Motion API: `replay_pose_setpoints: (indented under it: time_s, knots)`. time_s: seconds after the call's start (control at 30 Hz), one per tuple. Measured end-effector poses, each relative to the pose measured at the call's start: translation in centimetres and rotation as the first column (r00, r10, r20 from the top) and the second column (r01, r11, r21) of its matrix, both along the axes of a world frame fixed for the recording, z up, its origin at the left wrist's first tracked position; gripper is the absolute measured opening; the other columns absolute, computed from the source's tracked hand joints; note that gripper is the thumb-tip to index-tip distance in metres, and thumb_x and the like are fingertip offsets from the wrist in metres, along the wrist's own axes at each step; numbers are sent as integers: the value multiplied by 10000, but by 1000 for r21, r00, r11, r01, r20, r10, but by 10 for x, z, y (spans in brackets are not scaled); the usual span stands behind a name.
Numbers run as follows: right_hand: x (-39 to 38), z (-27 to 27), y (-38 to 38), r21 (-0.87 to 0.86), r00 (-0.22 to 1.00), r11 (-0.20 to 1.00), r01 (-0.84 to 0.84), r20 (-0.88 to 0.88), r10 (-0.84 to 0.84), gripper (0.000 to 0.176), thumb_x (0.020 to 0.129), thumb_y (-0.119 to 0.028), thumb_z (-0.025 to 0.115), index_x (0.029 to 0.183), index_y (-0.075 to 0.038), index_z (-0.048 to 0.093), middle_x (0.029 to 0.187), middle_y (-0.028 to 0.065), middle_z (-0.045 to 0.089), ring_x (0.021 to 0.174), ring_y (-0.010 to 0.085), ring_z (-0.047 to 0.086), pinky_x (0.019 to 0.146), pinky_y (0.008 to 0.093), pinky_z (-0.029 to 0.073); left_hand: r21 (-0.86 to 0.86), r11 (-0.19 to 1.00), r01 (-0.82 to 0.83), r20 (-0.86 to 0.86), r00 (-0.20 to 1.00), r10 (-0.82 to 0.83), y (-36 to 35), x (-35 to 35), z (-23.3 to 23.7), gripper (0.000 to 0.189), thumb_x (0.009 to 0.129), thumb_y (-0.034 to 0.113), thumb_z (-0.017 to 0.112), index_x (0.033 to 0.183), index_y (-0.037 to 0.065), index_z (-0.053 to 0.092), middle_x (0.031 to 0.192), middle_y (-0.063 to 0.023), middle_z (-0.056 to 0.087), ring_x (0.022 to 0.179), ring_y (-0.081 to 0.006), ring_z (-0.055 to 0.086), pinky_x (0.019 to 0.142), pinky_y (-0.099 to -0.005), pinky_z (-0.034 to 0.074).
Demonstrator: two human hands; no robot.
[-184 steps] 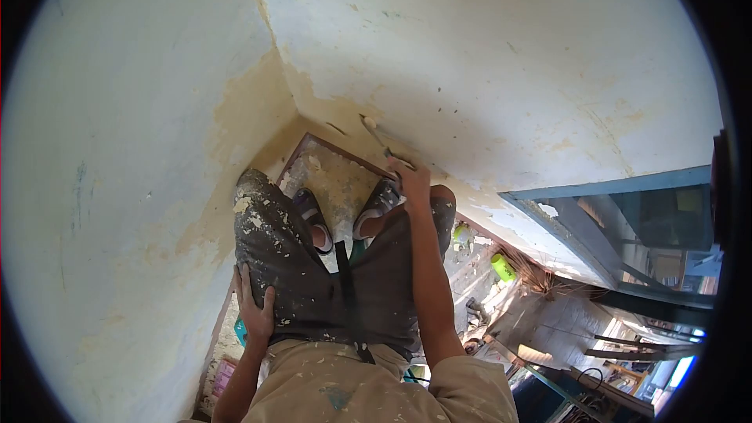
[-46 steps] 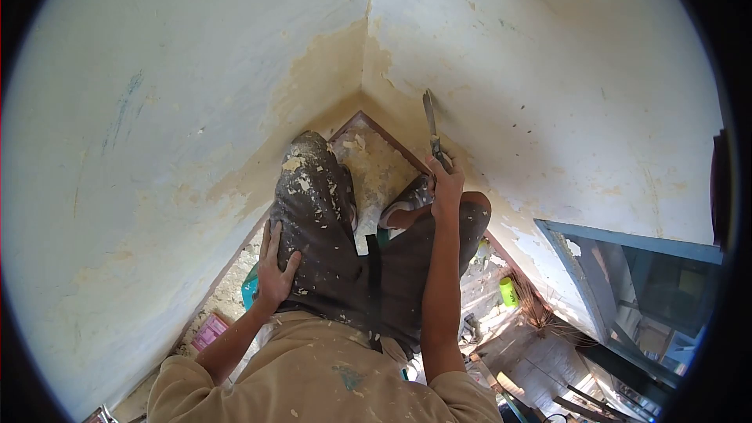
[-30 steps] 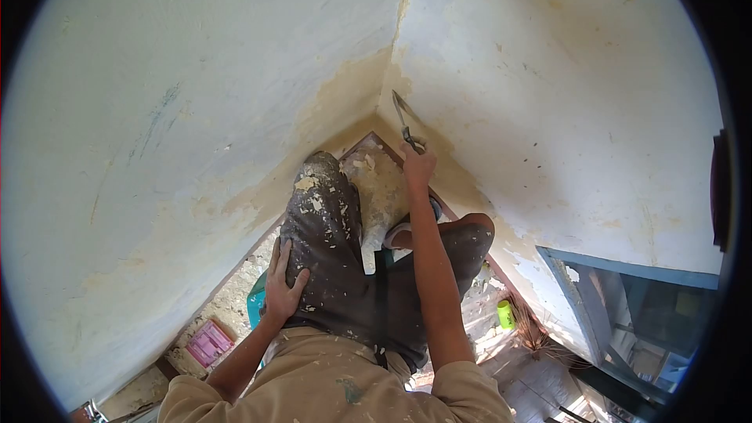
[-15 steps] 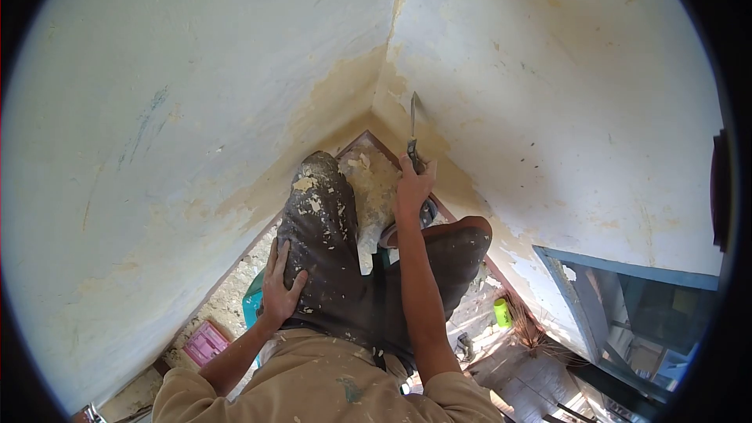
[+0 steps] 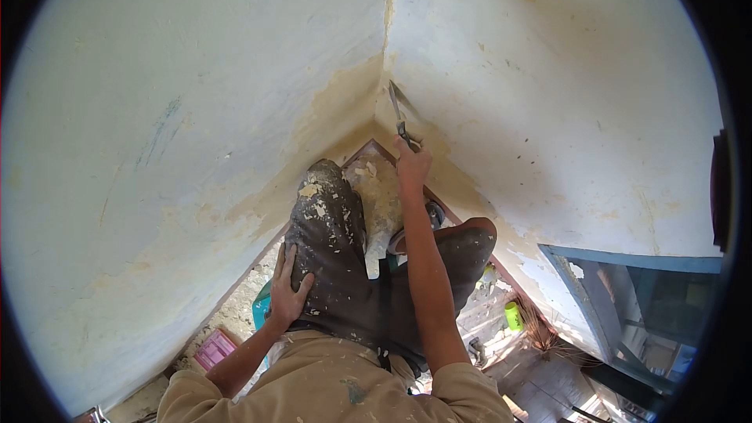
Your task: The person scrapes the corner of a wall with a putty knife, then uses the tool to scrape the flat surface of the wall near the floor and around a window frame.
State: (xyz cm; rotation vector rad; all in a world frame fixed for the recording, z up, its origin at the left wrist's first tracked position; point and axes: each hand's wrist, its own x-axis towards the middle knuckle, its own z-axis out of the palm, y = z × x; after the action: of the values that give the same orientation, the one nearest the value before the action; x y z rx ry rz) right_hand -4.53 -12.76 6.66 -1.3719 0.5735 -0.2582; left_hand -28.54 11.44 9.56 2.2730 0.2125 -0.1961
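Observation:
My right hand [image 5: 413, 164] grips the dark handle of a scraper [image 5: 397, 110], its thin blade pointing up at the right wall [image 5: 548, 110]. The blade tip is close to the corner, where the paint is gone and a tan layer shows. My left hand [image 5: 291, 288] rests with fingers apart on the thigh of my dark trousers [image 5: 329, 235]. Pale paint flakes cling to that trouser leg. The left wall [image 5: 196, 70] has a tan bare patch along its lower part.
Paint chips lie over the floor [image 5: 374, 188] in the corner. A pink object [image 5: 214, 350] sits at lower left, near a teal thing [image 5: 262, 301] partly hidden beneath me. Lower right are a lime-green container [image 5: 513, 316], a bristly broom head [image 5: 540, 331] and a blue-framed window [image 5: 627, 258].
My right hand has moved the scraper left and slightly up, nearer the wall corner, and its blade now leans left. My left hand stays on the thigh. The view has shifted slightly.

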Motion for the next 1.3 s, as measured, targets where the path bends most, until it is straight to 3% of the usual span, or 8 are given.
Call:
replay_pose_setpoints:
  time_s: [0.17, 0.47, 0.57, 0.77, 0.87, 0.97, 1.1, 1.3]
  knots:
    - [-34, -16, -13, 127, 988, 986, 110, 94, -123, 280, 793, -140, 713, 999, 2, 587, 694, 13, 571, 426, 50, 392, 370, 226, 283, -8, 1000, -16, 3, 1000, 16, 1, -1, -3, 702, 827, 295, 649, 1434, 85, 364, 1496, -237, 270, 1349, -405, 331, 1076, -430, 320]
    - [-4, -6, 6, 39, 999, 998, 45, -1, -45, 272, 785, -120, 717, 998, -10, 589, 724, 17, 581, 438, 47, 403, 374, 217, 292, -22, 1000, -14, -8, 1000, 14, 1, 0, -3, 688, 829, 282, 652, 1426, 83, 375, 1501, -225, 265, 1346, -405, 334, 1077, -429, 318]
    - [-22, 8, -6, 173, 996, 981, 88, 10, -91, 275, 789, -132, 716, 1001, -9, 591, 722, 16, 579, 439, 49, 399, 378, 223, 295, -21, 999, -35, -7, 999, 35, 0, 4, -2, 693, 832, 304, 647, 1427, 82, 372, 1499, -226, 270, 1347, -407, 332, 1077, -433, 317]
    - [6, -12, 11, -17, 999, 1000, 26, 31, -25, 253, 795, -106, 712, 999, -16, 592, 737, 18, 588, 439, 48, 405, 368, 222, 280, -46, 999, -12, -30, 999, 11, 1, 0, -6, 698, 834, 305, 641, 1429, 69, 363, 1495, -231, 274, 1347, -413, 327, 1082, -434, 307]
    - [-20, 19, 9, 47, 995, 994, 97, 1, -97, 213, 829, -114, 682, 971, 26, 607, 849, 50, 630, 745, 130, 555, 683, 279, 449, -31, 1000, -7, -15, 1000, 7, 2, 3, -2, 687, 837, 285, 637, 1427, 62, 364, 1490, -244, 275, 1342, -422, 328, 1081, -434, 307]
    - [-14, 21, 13, 156, 992, 980, 123, -4, -124, 203, 827, -120, 693, 960, -28, 570, 728, 13, 576, 435, 46, 393, 382, 216, 284, -37, 999, -20, -21, 1000, 19, 1, 4, 0, 687, 837, 276, 640, 1427, 59, 362, 1486, -251, 278, 1342, -424, 327, 1082, -430, 306]
    - [2, -15, 25, 36, 990, 994, 101, 97, -104, 180, 837, -110, 679, 946, -32, 558, 715, 4, 558, 424, 44, 377, 369, 216, 268, -43, 999, -6, -16, 1000, 5, 2, 4, -1, 689, 834, 291, 647, 1423, 62, 371, 1485, -252, 279, 1337, -427, 333, 1079, -437, 310]
    - [-2, 19, 25, 133, 997, 989, 64, 35, -69, 183, 837, -113, 679, 955, -30, 567, 697, -5, 534, 423, 40, 363, 370, 220, 267, 11, 1000, 5, 8, 1000, -5, 1, 4, -1, 673, 836, 286, 651, 1413, 61, 388, 1482, -253, 285, 1324, -436, 349, 1068, -441, 325]
